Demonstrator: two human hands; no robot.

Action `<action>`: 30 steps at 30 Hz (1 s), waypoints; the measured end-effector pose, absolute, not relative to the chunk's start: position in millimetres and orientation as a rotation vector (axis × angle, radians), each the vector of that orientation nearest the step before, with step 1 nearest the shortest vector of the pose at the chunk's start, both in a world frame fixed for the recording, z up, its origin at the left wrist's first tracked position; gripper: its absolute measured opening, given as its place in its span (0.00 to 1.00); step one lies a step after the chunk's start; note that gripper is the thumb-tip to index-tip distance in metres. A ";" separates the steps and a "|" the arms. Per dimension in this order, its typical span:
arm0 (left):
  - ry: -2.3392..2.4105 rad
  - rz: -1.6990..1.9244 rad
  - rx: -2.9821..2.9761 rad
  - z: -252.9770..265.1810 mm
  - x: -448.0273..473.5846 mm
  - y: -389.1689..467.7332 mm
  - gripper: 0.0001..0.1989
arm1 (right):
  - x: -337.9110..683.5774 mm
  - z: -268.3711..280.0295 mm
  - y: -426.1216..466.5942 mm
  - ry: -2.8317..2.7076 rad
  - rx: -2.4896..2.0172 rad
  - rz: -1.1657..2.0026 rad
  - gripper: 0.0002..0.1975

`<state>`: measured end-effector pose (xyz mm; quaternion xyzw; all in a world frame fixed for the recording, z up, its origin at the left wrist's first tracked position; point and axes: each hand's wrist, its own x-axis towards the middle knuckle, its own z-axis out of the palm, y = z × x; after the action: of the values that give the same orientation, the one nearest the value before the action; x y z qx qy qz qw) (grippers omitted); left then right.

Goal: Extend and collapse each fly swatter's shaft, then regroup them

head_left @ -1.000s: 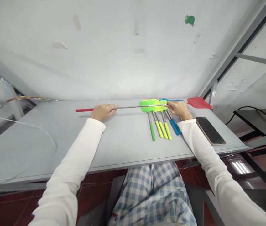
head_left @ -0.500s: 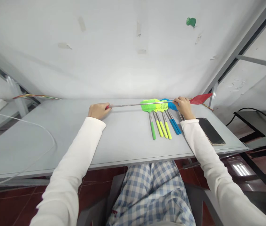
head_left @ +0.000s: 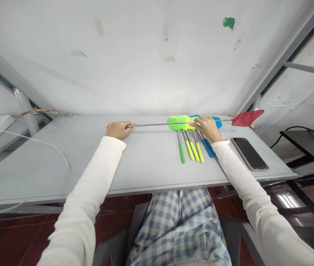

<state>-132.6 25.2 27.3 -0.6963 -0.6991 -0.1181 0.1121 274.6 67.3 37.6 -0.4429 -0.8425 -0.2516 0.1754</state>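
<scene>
A red fly swatter [head_left: 247,118] with a long metal rod stretches sideways over the table. Its red grip is wrapped in my left hand [head_left: 119,129], which mostly hides it. My right hand [head_left: 208,127] is closed around the rod, between the grip and the mesh head. Below the rod lie more fly swatters side by side: a green one [head_left: 182,152], several yellow ones [head_left: 199,152] and blue ones [head_left: 207,148]. Their heads overlap toward the back, and my right hand covers part of the blue heads.
A phone [head_left: 249,154] lies on the grey table [head_left: 145,166] to the right. On the left, a white cable [head_left: 48,145] crosses the tabletop. Thin coloured wires [head_left: 48,111] run along the back left by the white wall [head_left: 134,74].
My right hand has moved left along the rod, leaving a stretch of bare rod between it and the red head. That head now sits farther right. My left hand keeps the grip.
</scene>
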 end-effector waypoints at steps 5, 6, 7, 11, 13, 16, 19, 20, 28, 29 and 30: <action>-2.131 -0.393 -1.835 33.4 -147.5 20.7 0.24 | 286.0 39.0 72.7 -2.301 -1.318 -0.751 0.21; -2.151 -0.416 -1.795 33.8 -151.2 19.9 0.24 | 291.0 38.4 75.0 -2.286 -1.337 -0.755 0.20; -2.166 -0.441 -1.766 33.6 -154.9 19.4 0.24 | 296.4 37.5 77.3 -2.271 -1.358 -0.759 0.20; -2.181 -0.528 -1.760 29.7 -163.8 21.4 0.23 | 315.6 32.7 84.6 -2.234 -1.431 -0.758 0.18; -2.169 -0.562 -1.794 27.2 -164.5 23.5 0.22 | 320.2 30.7 86.4 -2.231 -1.439 -0.741 0.18; -2.160 -0.569 -1.790 24.7 -162.8 25.4 0.23 | 319.8 28.7 87.2 -2.251 -1.418 -0.714 0.17; -2.173 -0.517 -1.762 23.3 -159.1 25.3 0.25 | 314.0 27.5 86.7 -2.297 -1.385 -0.666 0.15; -2.177 -0.505 -1.760 22.6 -157.2 25.3 0.25 | 311.3 27.2 86.1 -2.313 -1.373 -0.641 0.15; -2.133 -0.454 -1.955 14.2 -141.9 30.8 0.16 | 291.5 29.0 78.3 -2.435 -1.182 -0.502 0.19; -2.105 -0.443 -1.985 14.2 -141.3 31.1 0.14 | 291.5 29.4 78.1 -2.427 -1.171 -0.498 0.20; -2.081 -0.435 -1.999 14.7 -140.6 31.2 0.14 | 292.3 29.7 78.1 -2.416 -1.163 -0.490 0.20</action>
<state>-140.6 31.2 14.7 -0.6807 -0.7087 -0.1483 0.1115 292.3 78.1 29.7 -0.4175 -0.8672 -0.1759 0.2064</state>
